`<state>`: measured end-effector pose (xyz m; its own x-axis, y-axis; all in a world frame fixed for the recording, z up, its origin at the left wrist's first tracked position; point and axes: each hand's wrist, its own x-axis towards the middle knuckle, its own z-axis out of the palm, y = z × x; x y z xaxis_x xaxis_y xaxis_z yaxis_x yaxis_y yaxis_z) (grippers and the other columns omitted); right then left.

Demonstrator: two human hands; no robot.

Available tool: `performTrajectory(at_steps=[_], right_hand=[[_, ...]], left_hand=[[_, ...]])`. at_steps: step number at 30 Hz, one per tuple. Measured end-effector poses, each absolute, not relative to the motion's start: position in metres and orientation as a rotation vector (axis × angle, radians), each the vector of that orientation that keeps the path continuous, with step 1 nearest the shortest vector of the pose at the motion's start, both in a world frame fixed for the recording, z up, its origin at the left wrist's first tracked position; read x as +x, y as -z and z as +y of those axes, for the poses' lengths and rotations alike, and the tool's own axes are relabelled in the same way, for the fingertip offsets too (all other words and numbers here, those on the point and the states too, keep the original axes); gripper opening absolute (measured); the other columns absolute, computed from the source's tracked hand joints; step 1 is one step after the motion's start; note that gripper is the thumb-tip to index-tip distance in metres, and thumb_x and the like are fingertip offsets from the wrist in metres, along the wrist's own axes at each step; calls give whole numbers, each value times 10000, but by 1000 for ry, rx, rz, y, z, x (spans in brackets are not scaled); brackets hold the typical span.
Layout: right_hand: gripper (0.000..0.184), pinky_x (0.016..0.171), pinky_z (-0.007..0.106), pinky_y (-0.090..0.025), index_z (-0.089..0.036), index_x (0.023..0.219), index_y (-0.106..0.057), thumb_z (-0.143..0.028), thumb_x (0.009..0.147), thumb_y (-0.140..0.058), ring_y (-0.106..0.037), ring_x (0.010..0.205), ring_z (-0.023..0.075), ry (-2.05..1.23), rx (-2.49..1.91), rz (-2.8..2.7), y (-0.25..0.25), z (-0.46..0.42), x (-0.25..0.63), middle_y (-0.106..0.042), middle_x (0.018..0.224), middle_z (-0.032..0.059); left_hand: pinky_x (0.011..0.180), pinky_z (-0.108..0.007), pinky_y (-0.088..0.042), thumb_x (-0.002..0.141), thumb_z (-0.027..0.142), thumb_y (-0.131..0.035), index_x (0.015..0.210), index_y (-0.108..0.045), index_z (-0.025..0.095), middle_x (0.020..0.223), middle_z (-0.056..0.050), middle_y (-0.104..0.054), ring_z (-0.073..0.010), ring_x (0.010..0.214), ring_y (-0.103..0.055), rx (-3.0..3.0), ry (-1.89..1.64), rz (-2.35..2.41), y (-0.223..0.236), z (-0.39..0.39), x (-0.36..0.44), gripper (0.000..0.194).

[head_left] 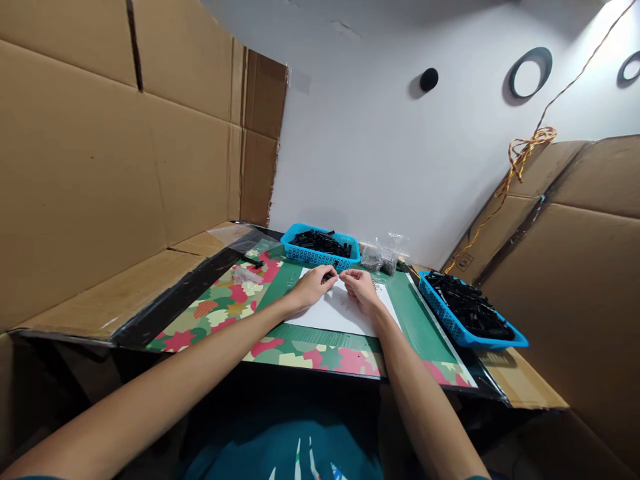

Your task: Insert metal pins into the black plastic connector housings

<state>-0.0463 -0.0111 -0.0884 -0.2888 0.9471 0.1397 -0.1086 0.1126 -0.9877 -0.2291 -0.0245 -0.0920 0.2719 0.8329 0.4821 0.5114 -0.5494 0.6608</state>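
My left hand (315, 285) is closed around a small black piece (327, 277), mostly hidden by the fingers. Close beside it, my right hand (359, 287) is pinched; whatever sits between its fingertips is too small to make out. Both hands are just above a white sheet of paper (320, 317), on which a few tiny dark bits lie. Behind them stands a blue basket (320, 257) full of black pieces (320, 242). Clear plastic bags (380, 259) of small parts lie to its right.
A second blue basket (445, 317) heaped with black parts stands at the right edge. On the patterned mat (210, 310) at left lie a clear bag (247, 275) and a black piece (253, 261). Cardboard walls (125, 167) flank the table; a twisted cord (530, 150) hangs at right.
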Motion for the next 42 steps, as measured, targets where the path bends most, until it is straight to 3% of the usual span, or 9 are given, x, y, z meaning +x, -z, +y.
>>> performTrajectory(at_steps=[10,25,42], right_hand=[[397,413,244,-192,-178,786,-642,-526,710,-816,-259,434,63,-1207,-928,-1520,96,-8,-46,-413,523,-86],[443,440,236,-85,-190,840,-626,-540,701,-860,-144,470,49,-1401,-799,-1450,92,-9,-45,-304,542,-120],[484,428,225,-102,-195,834,-620,-595,706,-863,-167,469,47,-1378,-750,-1476,87,-13,-45,-330,551,-111]], left_hand=[[776,-321,-446,1000,451,-511,950,-666,199,949,-54,-697,-225,876,-638,2252,-1179,1251,92,-26,-229,300],[721,-301,-417,959,424,-526,870,-610,200,817,-12,-652,-187,770,-588,2089,-1256,1191,85,-28,-226,255],[729,-306,-462,968,472,-540,924,-628,199,866,-26,-660,-188,793,-590,2065,-1257,1106,85,-29,-226,290]])
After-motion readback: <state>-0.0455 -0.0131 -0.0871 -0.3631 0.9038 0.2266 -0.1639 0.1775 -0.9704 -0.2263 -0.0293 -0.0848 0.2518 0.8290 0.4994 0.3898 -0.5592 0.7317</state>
